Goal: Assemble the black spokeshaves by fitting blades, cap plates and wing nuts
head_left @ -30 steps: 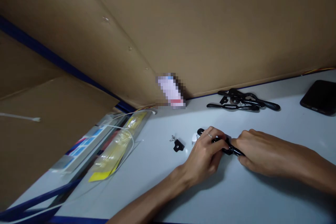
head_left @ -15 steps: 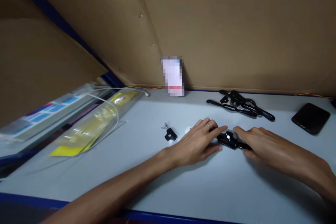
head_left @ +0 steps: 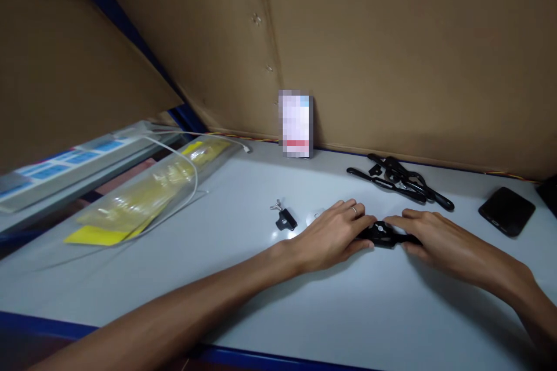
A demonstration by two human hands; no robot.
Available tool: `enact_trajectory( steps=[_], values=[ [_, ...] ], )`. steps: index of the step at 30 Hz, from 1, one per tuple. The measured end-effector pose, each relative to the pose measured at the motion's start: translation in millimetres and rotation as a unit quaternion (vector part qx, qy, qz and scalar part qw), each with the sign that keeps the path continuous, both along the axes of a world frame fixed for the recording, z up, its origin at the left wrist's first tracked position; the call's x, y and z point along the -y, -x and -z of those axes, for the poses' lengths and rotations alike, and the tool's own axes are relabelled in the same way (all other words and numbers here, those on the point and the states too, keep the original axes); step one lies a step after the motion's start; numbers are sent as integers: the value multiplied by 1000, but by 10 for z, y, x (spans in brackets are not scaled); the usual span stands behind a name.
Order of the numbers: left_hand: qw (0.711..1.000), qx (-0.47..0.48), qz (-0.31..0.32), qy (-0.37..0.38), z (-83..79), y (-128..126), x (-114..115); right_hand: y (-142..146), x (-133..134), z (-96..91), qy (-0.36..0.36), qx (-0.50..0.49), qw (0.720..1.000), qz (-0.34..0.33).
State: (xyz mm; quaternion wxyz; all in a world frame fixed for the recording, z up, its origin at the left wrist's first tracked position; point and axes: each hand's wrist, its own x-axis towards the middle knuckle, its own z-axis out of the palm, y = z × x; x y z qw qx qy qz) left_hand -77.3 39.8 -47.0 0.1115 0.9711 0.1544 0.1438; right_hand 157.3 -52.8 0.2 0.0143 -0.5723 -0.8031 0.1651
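Observation:
A black plastic part (head_left: 383, 234) lies on the pale table (head_left: 243, 278) between my hands. My left hand (head_left: 333, 235), with a ring on one finger, lies fingers-down over the part's left end and pinches it. My right hand (head_left: 429, 237) covers the right end, fingers curled onto it. Only the middle of the part shows. A small black clip with a silver wing screw (head_left: 282, 217) rests just left of my left hand, next to a small clear round piece (head_left: 314, 218).
A heap of black plastic parts (head_left: 402, 181) lies behind my hands. A dark phone (head_left: 506, 211) rests at the far right. A yellow clear bag (head_left: 148, 192) and a white cable (head_left: 191, 156) lie left. Cardboard walls rise behind; a blurred card (head_left: 296, 123) leans there.
The camera view has levelled and shifted. My hands have gone from lifting and gripping the black part to pressing it flat on the table, fingers more stretched out.

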Motion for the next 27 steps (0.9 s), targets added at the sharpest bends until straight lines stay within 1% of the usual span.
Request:
enact_trajectory(
  steps=[4, 6, 13, 16, 19, 22, 24, 27],
  values=[
    [1000, 7, -10, 14, -8, -3, 23, 52, -56, -102, 17, -42, 999, -12],
    [1000, 12, -11, 21, -19, -1, 26, 42, -71, -97, 21, -63, 998, -15],
    [999, 26, 5, 43, -23, 33, 17, -64, -20, 164, -30, -90, 995, -8],
    [998, 31, 8, 59, -19, 50, 17, -54, 30, 225, -51, -99, 994, -5],
    [997, 28, 6, 71, -19, 62, 17, -24, 79, 243, -87, -79, 993, -3],
    [997, 26, 3, 67, -17, 70, 17, -3, 115, 250, -118, -27, 992, -22],
    [997, 26, 1, 67, -11, 76, 16, 6, 126, 253, -125, -5, 992, -34],
    [997, 27, 3, 68, 1, 84, 15, 16, 122, 251, -124, -10, 992, -33]
  ],
)
